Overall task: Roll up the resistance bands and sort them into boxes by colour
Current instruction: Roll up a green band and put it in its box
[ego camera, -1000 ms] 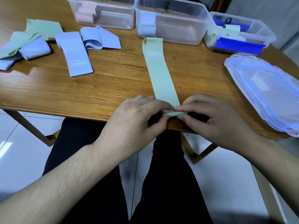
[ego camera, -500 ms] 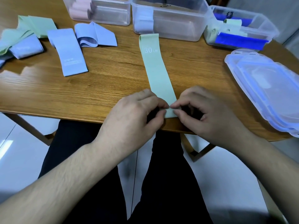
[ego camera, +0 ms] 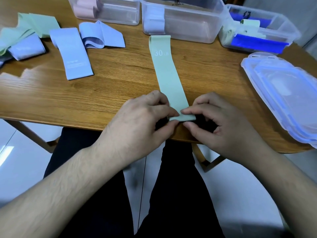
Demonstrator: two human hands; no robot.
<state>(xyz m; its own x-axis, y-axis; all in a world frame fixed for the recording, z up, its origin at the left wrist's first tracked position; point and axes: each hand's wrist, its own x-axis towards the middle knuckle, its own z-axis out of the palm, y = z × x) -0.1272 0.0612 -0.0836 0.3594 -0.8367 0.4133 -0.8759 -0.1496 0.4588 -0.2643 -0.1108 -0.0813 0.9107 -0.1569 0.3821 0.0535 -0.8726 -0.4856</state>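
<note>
Green resistance band (ego camera: 167,73) marked 30 LB lies flat and lengthwise on the wooden worktop (ego camera: 111,86), its near end folded over at the front edge. Left hand (ego camera: 137,124) and right hand (ego camera: 221,127) both pinch that folded end with thumb and fingers curled. Blue bands (ego camera: 72,54) lie unrolled to the left; three clear boxes (ego camera: 181,19) stand behind.
</note>
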